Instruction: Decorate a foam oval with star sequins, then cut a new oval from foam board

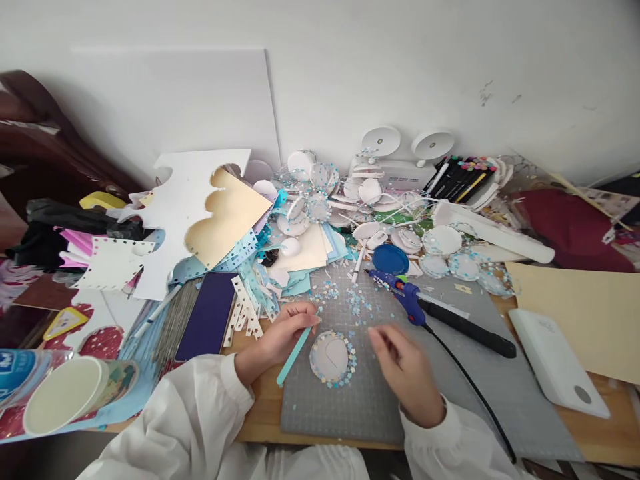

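Disc (332, 358), confetti-rimmed, is lying on cutting mat (345, 415) between our hands, nearer left hand (294, 327): fingers pinching teal strip (293, 358), slanting toward us; right hand (404, 363) blurring, closure and hold unclear.

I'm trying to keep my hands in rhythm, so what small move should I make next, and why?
Probably bring your right hand in to steady the confetti-edged disc. It lies on the gray mat between your hands, with neither touching it; your left hand holds the teal stick, while the right seems to hold nothing, though blur makes that uncertain.
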{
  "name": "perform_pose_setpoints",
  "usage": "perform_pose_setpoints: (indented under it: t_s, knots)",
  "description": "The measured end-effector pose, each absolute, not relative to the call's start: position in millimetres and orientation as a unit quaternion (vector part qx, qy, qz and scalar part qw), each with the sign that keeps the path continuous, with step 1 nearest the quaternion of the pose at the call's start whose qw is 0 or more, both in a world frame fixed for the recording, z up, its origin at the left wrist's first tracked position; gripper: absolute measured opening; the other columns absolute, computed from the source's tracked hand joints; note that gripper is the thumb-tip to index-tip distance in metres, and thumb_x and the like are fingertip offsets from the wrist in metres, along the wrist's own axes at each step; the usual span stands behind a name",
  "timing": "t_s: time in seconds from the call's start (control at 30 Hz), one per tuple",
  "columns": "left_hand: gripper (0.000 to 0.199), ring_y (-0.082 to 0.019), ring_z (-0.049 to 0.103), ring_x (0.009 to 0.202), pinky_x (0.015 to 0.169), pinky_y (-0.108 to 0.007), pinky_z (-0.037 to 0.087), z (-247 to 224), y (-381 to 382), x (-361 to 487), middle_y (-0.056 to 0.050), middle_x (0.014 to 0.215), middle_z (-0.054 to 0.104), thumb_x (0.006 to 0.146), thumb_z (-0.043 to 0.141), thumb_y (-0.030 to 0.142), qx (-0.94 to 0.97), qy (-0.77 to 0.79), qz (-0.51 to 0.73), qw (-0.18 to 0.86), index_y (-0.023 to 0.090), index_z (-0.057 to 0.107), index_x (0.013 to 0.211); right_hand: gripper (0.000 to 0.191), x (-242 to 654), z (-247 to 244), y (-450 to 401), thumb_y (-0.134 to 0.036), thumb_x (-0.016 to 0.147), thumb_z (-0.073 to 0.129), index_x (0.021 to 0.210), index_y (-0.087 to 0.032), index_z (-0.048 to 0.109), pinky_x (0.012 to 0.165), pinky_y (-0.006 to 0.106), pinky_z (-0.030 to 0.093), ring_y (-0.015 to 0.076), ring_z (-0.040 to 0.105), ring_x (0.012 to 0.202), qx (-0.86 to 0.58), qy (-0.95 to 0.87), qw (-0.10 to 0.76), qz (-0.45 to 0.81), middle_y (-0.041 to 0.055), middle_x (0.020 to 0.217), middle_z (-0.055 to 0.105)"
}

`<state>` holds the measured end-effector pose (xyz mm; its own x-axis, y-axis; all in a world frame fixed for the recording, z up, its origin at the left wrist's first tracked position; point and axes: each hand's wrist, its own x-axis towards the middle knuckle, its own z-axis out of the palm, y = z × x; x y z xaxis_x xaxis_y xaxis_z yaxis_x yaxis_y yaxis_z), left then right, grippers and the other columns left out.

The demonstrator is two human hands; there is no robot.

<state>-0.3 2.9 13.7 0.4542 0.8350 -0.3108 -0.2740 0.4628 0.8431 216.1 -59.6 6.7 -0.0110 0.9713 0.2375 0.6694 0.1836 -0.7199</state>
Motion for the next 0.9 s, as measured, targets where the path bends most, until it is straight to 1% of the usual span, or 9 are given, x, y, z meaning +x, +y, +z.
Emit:
perform_pose_setpoints:
  t_s: [0.1,0.13,0.23,0.33,0.43,0.6,0.7,0.8,0.9]
  knots:
    - [0.025,-0.008,0.040,0.049,0.050,-0.023,0.028,11,2,0,0.003,0.050,0.048,0.062,0.067,0.028,0.382,0.375,0.357,0.765,0.015,0.050,0.050,0.006,234,5,-52,-0.024,0.086,0.054,0.083,-0.019,0.055,0.065,0.030,0.040,0.0168,0.046,0.065,-0.650,-0.625,0.432,0.009,0.0021,0.071,0.051]
    - [0.024,-0.008,0.039,0.049,0.050,-0.022,0.028,11,1,1,0.003,0.050,0.047,0.062,0.068,0.028,0.385,0.375,0.355,0.765,0.015,0.051,0.050,0.009,239,3,-49,-0.024,0.083,0.057,0.088,-0.018,0.055,0.068,0.033,0.041,0.0189,0.047,0.070,-0.664,-0.604,0.438,-0.047,0.0040,0.075,0.051]
    - [0.025,-0.007,0.036,0.049,0.050,-0.022,0.025,8,0,1,0.004,0.049,0.043,0.062,0.069,0.028,0.393,0.373,0.352,0.763,0.015,0.051,0.050,0.034,250,-5,-36,-0.028,0.077,0.059,0.105,-0.012,0.051,0.078,0.046,0.041,0.0297,0.050,0.090,-0.695,-0.591,0.386,-0.133,0.0150,0.094,0.055]
    - [0.027,-0.007,0.035,0.050,0.050,-0.022,0.024,7,0,0,0.004,0.050,0.042,0.063,0.069,0.029,0.401,0.371,0.351,0.761,0.015,0.050,0.051,0.035,253,-13,-23,-0.028,0.081,0.052,0.108,-0.007,0.050,0.081,0.052,0.040,0.0362,0.049,0.101,-0.705,-0.633,0.294,-0.125,0.0225,0.101,0.055]
    - [0.027,-0.007,0.034,0.050,0.050,-0.023,0.024,6,1,0,0.004,0.051,0.041,0.065,0.068,0.030,0.409,0.369,0.351,0.757,0.015,0.049,0.051,0.024,254,-17,-13,-0.026,0.085,0.043,0.097,-0.007,0.053,0.076,0.049,0.043,0.0351,0.053,0.092,-0.707,-0.660,0.240,-0.084,0.0221,0.090,0.058]
    - [0.028,-0.007,0.033,0.052,0.051,-0.023,0.023,3,1,0,0.005,0.052,0.039,0.068,0.068,0.029,0.429,0.364,0.354,0.747,0.015,0.049,0.053,0.024,256,-13,-6,-0.032,0.085,0.042,0.091,-0.011,0.053,0.064,0.041,0.046,0.0298,0.058,0.074,-0.711,-0.647,0.268,-0.065,0.0154,0.076,0.059]
    - [0.030,-0.007,0.032,0.053,0.052,-0.023,0.022,2,0,0,0.005,0.053,0.038,0.069,0.068,0.030,0.441,0.361,0.352,0.742,0.015,0.047,0.053,0.031,252,-10,-8,-0.042,0.078,0.054,0.091,-0.015,0.053,0.053,0.034,0.046,0.0237,0.058,0.059,-0.726,-0.603,0.327,-0.052,0.0075,0.067,0.059]
    - [0.032,-0.007,0.031,0.054,0.052,-0.023,0.022,0,0,-1,0.005,0.054,0.036,0.071,0.067,0.029,0.453,0.359,0.350,0.737,0.015,0.045,0.053,0.029,244,-12,-16,-0.044,0.068,0.066,0.072,-0.019,0.052,0.044,0.028,0.044,0.0180,0.054,0.044,-0.713,-0.559,0.423,-0.010,0.0014,0.053,0.056]
    - [0.032,-0.007,0.031,0.054,0.053,-0.023,0.022,-2,0,-1,0.005,0.054,0.035,0.073,0.066,0.028,0.463,0.358,0.345,0.734,0.015,0.044,0.053,0.027,234,-16,-24,-0.038,0.067,0.065,0.057,-0.021,0.046,0.038,0.025,0.041,0.0150,0.051,0.037,-0.682,-0.573,0.454,0.022,-0.0003,0.044,0.053]
